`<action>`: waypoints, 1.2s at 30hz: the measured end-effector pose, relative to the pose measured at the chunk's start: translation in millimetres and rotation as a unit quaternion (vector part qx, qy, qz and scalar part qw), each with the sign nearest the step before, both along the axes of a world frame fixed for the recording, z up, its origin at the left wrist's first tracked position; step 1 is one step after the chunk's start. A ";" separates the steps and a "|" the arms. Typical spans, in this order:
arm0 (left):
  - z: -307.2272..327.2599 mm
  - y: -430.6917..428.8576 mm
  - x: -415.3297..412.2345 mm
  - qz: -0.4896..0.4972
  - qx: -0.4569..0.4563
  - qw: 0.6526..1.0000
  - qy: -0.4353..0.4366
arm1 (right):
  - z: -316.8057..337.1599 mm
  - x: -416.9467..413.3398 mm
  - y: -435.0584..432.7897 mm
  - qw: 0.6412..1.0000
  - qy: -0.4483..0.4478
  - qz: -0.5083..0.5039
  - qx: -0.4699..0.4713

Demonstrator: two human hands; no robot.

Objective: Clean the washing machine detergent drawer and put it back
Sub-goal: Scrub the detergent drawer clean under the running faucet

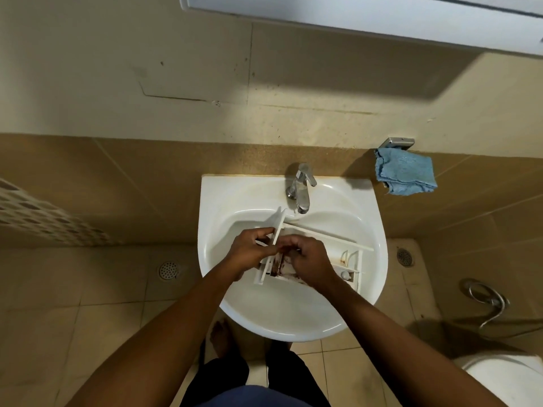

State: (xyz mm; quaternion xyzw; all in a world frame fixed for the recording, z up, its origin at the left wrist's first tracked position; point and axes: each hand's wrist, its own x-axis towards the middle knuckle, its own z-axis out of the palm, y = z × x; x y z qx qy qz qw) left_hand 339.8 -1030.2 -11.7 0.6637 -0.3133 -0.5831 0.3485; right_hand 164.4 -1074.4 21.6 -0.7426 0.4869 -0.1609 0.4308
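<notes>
The white detergent drawer [338, 251] lies across the bowl of the white sink [293, 315], its front panel pointing up towards the tap. Brown grime stains its left compartment. My left hand [249, 251] grips the drawer's front panel at the left end. My right hand [308, 259] is over the stained compartment with its fingers bent down against the inside. Whether it holds a brush or cloth is hidden by the fingers.
A chrome tap [301, 186] stands at the back of the sink, just beyond the drawer. A blue cloth [405, 173] hangs from a wall holder at the right. Floor drains [169, 270] flank the sink; a toilet [505, 380] and hose [487, 301] are at the right.
</notes>
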 end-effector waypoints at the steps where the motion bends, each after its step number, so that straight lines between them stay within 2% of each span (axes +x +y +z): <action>1: 0.0 0.5 0.0 -0.003 0.001 1.000 0.000 | 1.8 -3.4 8.1 0.999 0.004 0.038 -0.027; 4: -3.4 4.6 -0.2 -0.014 -0.001 1.000 -0.012 | 3.6 -19.9 19.8 0.993 0.008 0.112 -0.027; 9: -3.1 3.8 -0.4 0.013 -0.001 1.000 -0.003 | -3.0 -18.9 3.9 0.996 0.017 0.064 -0.054; 12: -3.0 2.3 4.1 0.012 -0.006 1.000 -0.010 | -6.3 -21.3 24.1 0.983 0.064 0.145 -0.091; 16: -5.5 5.7 5.8 0.001 -0.006 1.000 -0.020 | -1.9 -42.9 45.9 0.964 0.070 0.228 -0.114; 18: -4.2 5.5 3.2 0.001 -0.004 1.000 -0.018 | -4.4 -40.0 31.1 0.965 0.070 0.220 -0.120; 21: -6.1 2.0 0.6 0.011 -0.002 1.000 -0.005 | -13.5 -28.1 2.8 0.970 0.117 0.168 -0.135; 23: -6.9 0.8 0.8 0.022 0.000 1.000 0.005 | -12.4 -25.8 7.3 0.963 0.125 0.176 -0.160; 27: -12.2 5.0 4.4 0.037 -0.003 0.999 -0.003 | -3.5 -36.4 23.5 0.953 0.071 0.226 -0.190; 29: -14.9 6.0 4.3 0.054 0.000 0.999 -0.001 | -4.0 -31.0 12.2 0.975 0.025 0.167 -0.145; 31: -17.2 4.7 2.6 0.067 0.000 0.998 0.010 | -5.0 -16.3 -13.9 0.997 -0.064 -0.033 -0.005; 32: -17.2 4.1 2.4 0.072 -0.001 0.997 0.015 | -3.8 -7.0 -31.6 0.978 -0.116 -0.149 0.086; 33: -17.1 3.9 2.3 0.075 -0.001 0.997 0.018 | -1.4 1.9 -48.7 0.940 -0.169 -0.239 0.176; 35: -18.5 4.7 1.1 0.079 -0.002 0.997 0.020 | 6.0 14.3 -73.6 0.864 -0.234 -0.326 0.304; 36: -19.3 5.8 -0.1 0.078 -0.002 0.997 0.016 | 7.6 16.7 -81.2 0.842 -0.249 -0.342 0.335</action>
